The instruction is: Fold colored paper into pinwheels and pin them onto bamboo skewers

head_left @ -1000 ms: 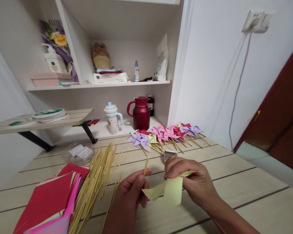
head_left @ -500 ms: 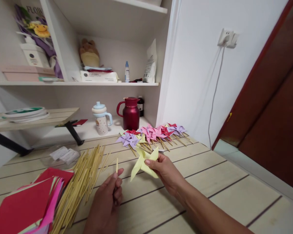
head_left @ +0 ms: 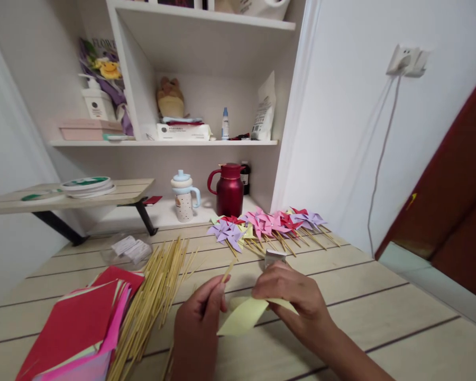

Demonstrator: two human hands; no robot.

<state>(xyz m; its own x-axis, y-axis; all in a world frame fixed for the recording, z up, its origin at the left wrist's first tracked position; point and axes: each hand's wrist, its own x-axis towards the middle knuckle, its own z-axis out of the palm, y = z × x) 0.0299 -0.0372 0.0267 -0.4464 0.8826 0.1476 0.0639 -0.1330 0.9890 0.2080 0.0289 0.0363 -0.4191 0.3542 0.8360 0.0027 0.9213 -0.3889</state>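
At the far left, the stack of coloured paper (head_left: pixel 79 330) and the heap of bamboo sticks (head_left: pixel 154 296) lie on the wooden table (head_left: pixel 381 317) where they did a second ago. Your left hand (head_left: pixel 198 328) pinches a single bamboo stick (head_left: pixel 225 275) between thumb and fingers; half a second ago it stood apart from the paper, now its tip leans toward your right hand. Your right hand (head_left: pixel 289 299) grips the pale yellow pinwheel (head_left: pixel 244 316), which you have drawn back from the far row and lowered just above the table, between both hands. Beyond them the row of finished pinwheels (head_left: pixel 269 222) rests unchanged, the small metal box (head_left: pixel 275 256) just behind your right hand.
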